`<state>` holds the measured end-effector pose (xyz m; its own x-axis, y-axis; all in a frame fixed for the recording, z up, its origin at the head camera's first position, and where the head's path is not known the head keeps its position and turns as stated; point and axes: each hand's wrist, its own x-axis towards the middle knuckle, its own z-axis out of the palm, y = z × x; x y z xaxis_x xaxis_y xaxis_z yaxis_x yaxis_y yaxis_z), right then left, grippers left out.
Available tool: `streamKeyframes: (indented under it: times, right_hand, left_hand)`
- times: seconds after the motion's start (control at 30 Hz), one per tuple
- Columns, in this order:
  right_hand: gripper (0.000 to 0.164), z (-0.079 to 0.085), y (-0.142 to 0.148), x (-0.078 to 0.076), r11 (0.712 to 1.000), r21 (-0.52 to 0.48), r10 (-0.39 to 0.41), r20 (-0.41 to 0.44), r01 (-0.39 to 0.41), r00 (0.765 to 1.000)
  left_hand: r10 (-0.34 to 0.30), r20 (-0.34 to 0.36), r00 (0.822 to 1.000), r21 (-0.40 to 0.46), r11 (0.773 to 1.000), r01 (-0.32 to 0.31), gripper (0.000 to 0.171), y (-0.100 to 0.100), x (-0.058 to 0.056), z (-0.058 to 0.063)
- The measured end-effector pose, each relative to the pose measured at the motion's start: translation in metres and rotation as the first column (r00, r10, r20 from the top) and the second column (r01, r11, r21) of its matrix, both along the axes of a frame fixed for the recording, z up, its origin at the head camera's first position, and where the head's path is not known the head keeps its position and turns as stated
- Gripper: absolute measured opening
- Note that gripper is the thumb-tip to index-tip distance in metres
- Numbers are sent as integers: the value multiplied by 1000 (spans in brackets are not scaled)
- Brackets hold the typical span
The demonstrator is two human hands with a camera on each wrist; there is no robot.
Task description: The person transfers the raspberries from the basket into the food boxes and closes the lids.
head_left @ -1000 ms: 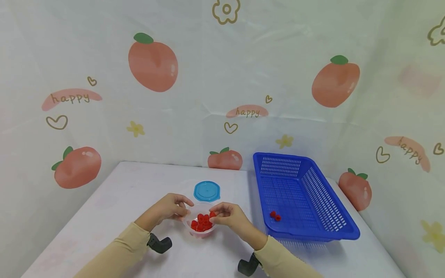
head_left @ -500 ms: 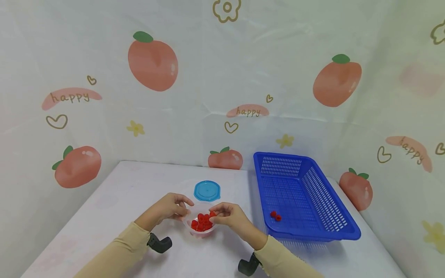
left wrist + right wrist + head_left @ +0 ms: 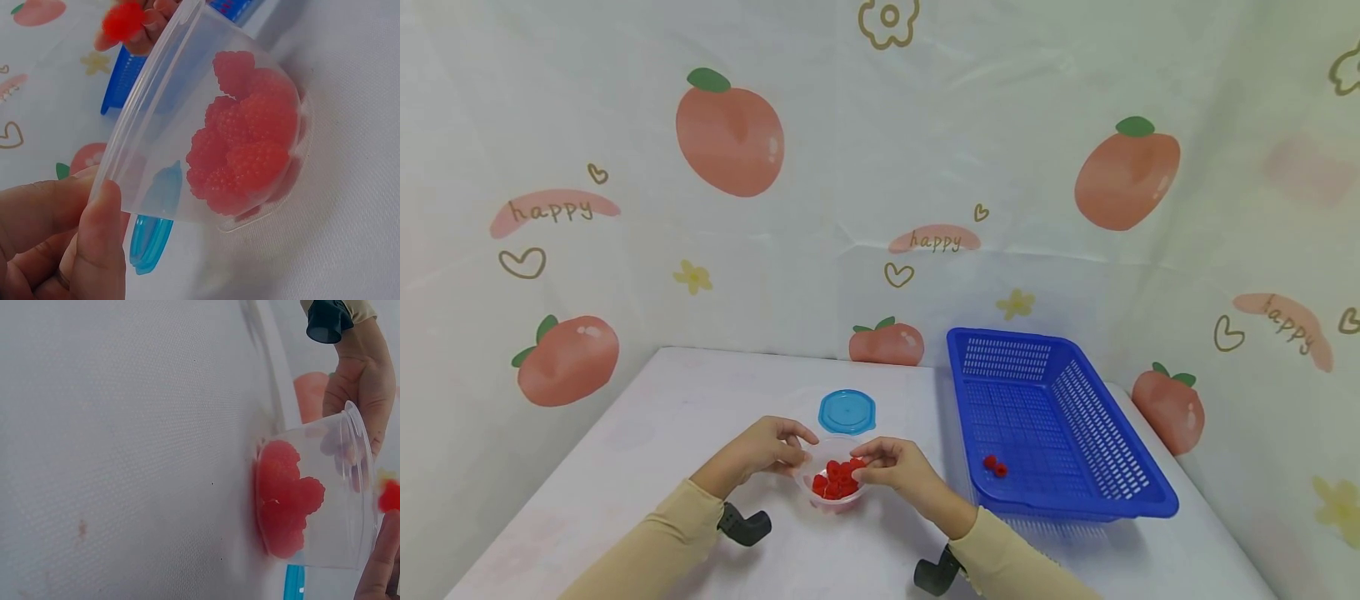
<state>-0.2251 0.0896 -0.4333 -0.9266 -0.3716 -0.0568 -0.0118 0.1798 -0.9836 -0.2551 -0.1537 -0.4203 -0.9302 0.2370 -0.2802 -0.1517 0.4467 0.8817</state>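
Observation:
A clear plastic bowl (image 3: 806, 481) stands on the white table with several red raspberries (image 3: 244, 134) heaped in its bottom. My left hand (image 3: 766, 444) pinches the bowl's rim at its left side, thumb outside, as the left wrist view shows. Over the right side of the rim, my right hand (image 3: 901, 468) holds one raspberry (image 3: 123, 22) between its fingertips. That raspberry (image 3: 390, 495) is apart from the heap and partly cut off in the right wrist view. Behind the bowl lies a blue lid (image 3: 847, 412), flat on the table.
A large blue basket (image 3: 1075, 505) with slotted walls stands at the right, two raspberries (image 3: 995, 467) lying in its near left corner. A fruit-patterned cloth (image 3: 820, 275) hangs behind the table (image 3: 685, 400). Each wrist carries a black camera mount (image 3: 745, 527).
Both hands and the bowl stay in nearly the same place. The raspberry at my right fingertips appears slightly lower than before.

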Motion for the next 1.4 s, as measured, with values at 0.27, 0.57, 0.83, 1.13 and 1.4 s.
streamKeyframes:
  times: [0.27,0.57,0.83,1.13,1.4]
  right_hand:
    - [32,0,1,1,1000,-8,16,-3,-16,1000]
    - [33,1,0,1,1000,-8,20,8,-20,1000]
    - [33,4,3,4,1000,5,9,-1,-9,1000]
    - [39,28,18,18,999,-22,28,-45,-29,999]
    - [42,73,48,24,999,-43,13,-95,-17,995]
  left_hand:
    - [21,5,1000,-7,1000,-21,26,1,0,-1]
    - [29,0,1000,-19,999,-29,26,1,0,-3]
    - [25,4,1000,-6,1000,-25,26,1,0,-2]
    - [20,1,1000,-5,1000,-20,25,1,-1,-1]
    - [-15,-9,1000,8,1000,15,24,-2,1,1]
